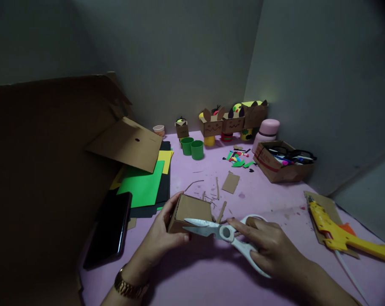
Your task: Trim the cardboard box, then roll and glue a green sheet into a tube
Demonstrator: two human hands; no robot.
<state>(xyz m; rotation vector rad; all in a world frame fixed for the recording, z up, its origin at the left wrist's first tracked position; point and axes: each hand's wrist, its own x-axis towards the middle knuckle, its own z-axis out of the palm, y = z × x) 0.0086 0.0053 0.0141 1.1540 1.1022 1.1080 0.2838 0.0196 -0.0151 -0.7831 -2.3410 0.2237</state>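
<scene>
My left hand (160, 236) grips a small cardboard box (194, 207) by its left side, with the thumb along the near edge. In my right hand (271, 244) is a pair of white-handled scissors (226, 232), fingers through the loops. The blades are slightly apart and lie across the near right edge of the box; whether they touch the cardboard I cannot tell. Just beyond the box, thin cardboard offcuts (222, 212) and a small cardboard rectangle (231, 182) lie on the pink table (243, 293).
At left are a large cardboard box (36, 178), a black phone (109, 233) and green paper (143, 187). Green cups (197, 150) and cardboard animal figures (211, 126) stand behind. A pink bottle (268, 131), a pen box (290, 172) and a yellow glue gun (335, 233) are at right.
</scene>
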